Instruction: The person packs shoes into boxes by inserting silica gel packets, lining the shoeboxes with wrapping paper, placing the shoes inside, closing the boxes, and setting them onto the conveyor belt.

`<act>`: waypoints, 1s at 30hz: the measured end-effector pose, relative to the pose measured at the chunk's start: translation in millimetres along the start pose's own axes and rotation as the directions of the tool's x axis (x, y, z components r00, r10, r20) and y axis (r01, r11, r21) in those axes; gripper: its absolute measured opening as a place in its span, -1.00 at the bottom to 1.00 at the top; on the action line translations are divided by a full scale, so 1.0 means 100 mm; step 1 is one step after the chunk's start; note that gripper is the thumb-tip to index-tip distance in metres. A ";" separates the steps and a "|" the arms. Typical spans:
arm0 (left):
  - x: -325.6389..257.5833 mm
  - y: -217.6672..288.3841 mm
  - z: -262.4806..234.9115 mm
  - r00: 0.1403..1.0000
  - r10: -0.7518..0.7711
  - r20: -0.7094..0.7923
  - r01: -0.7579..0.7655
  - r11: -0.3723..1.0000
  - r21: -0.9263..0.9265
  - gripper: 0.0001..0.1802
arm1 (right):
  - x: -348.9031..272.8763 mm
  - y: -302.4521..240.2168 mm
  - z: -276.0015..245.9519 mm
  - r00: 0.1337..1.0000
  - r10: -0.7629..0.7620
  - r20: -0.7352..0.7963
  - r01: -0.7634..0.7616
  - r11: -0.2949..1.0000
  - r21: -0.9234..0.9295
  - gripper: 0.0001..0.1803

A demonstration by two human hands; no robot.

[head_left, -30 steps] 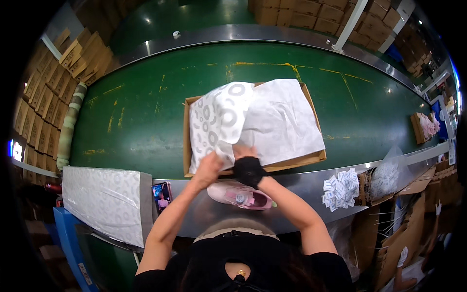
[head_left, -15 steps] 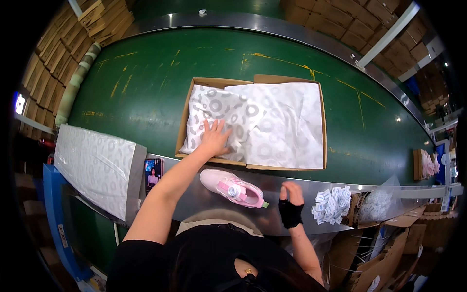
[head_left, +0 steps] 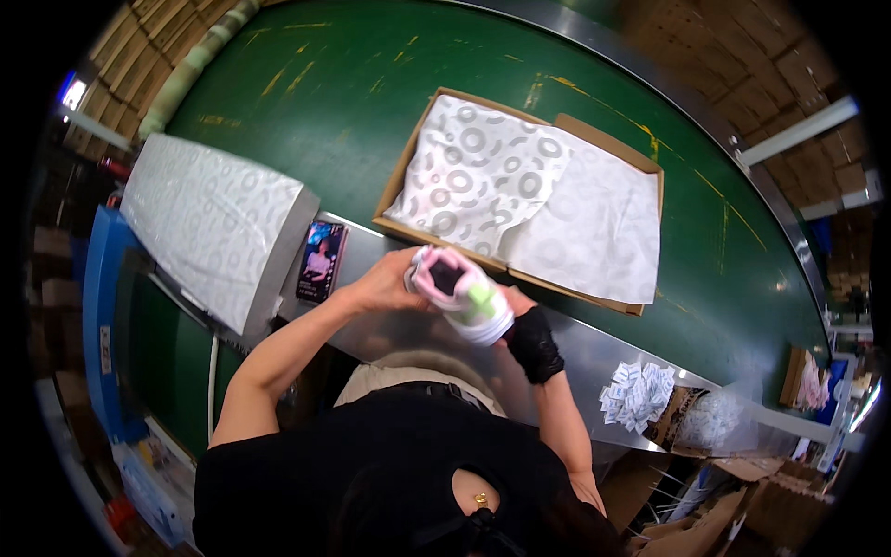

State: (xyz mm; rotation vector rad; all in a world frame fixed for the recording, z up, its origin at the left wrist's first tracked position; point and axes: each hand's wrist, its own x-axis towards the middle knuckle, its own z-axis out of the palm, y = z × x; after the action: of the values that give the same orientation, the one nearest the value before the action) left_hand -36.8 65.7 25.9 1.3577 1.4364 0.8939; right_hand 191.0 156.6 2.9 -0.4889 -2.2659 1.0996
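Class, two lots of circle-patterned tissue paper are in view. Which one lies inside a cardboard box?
The tissue paper spread in the open cardboard box on the green belt. The other is a flat stack to the left, outside any box.

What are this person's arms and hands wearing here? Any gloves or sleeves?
The left hand is bare, and so is its forearm. The right hand wears a black fingerless glove that reaches the wrist; the forearm below it is bare. No cables or markings show.

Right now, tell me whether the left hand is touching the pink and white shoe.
Touching. The head view shows the left hand wrapped around the heel end of the pink and white shoe, fingers against its collar with no gap, above the metal ledge.
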 end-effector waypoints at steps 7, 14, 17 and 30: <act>-0.12 0.07 -0.22 0.975 -0.013 -0.222 -0.038 0.974 -0.223 -0.19 | 0.45 -0.52 -0.18 0.786 0.522 0.332 -0.469 0.153 0.870 -0.42; 0.56 0.01 -0.18 0.918 -0.269 -0.293 -0.025 0.695 -0.719 -0.45 | 0.35 -0.31 -0.11 0.737 0.602 0.307 -0.545 0.262 0.796 -0.50; 1.14 0.07 -0.24 0.908 -0.300 -0.294 -0.101 0.522 -0.847 -0.41 | 0.12 -0.19 0.03 0.760 0.582 0.289 -0.590 0.431 0.683 -0.61; 1.53 -0.36 0.21 0.886 -0.458 0.064 0.370 0.619 -0.693 -0.52 | -0.04 0.75 -0.14 0.363 0.923 -0.128 -0.252 0.229 0.940 -0.52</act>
State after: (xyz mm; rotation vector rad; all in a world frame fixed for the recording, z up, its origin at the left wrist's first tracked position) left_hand -20.1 210.2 -36.5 0.3755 1.2291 1.0563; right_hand 208.8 207.6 -51.8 -1.2804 -0.5408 1.8056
